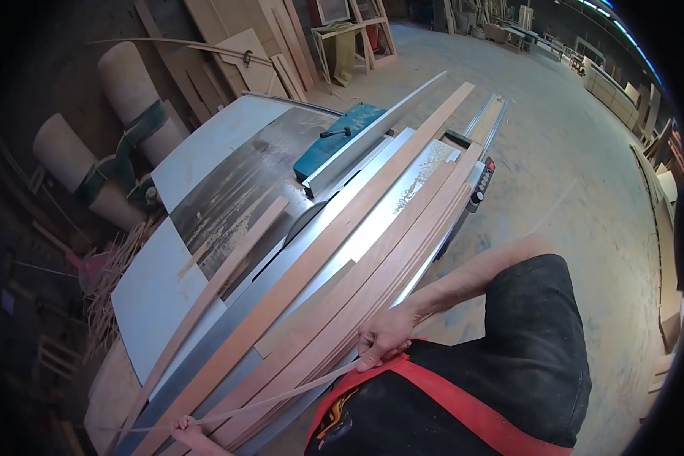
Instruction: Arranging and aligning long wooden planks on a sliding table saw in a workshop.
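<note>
Left hand (190,433) and right hand (387,334) grip a strip (296,392) at the saw (262,159) — so thin, it might snap if bent sharply.

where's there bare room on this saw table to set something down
Bare room shows on the far white panel, along the dark metal surface, and the near white panel, left of the slanting strip. It is crowded close in, where stacked strips lie near the right hand and left hand.
</note>
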`<action>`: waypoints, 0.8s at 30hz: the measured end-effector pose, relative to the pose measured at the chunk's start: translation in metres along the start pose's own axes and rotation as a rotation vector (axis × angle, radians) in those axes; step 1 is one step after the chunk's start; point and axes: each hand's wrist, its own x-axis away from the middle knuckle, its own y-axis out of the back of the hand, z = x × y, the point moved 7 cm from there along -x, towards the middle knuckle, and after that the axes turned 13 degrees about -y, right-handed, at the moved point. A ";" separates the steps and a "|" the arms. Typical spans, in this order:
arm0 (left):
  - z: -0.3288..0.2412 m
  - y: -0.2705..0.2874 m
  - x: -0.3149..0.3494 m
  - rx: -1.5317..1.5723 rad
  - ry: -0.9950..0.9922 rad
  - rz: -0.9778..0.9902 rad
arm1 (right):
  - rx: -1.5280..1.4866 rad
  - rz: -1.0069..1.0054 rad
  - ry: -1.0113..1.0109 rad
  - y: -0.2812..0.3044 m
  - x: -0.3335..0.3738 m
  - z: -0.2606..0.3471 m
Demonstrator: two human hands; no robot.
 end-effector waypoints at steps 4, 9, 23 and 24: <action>0.003 -0.017 -0.004 0.003 0.016 -0.063 | -0.171 -0.004 0.133 -0.009 0.004 0.011; 0.034 -0.042 -0.005 -0.146 0.000 -0.302 | -0.564 -0.004 0.362 0.022 -0.002 0.022; 0.049 -0.181 0.040 -0.389 -0.244 -0.120 | 0.411 -0.804 0.052 0.123 0.078 -0.074; 0.059 -0.192 0.054 -0.407 -0.270 -0.094 | 0.626 -0.920 -0.025 0.136 0.084 -0.087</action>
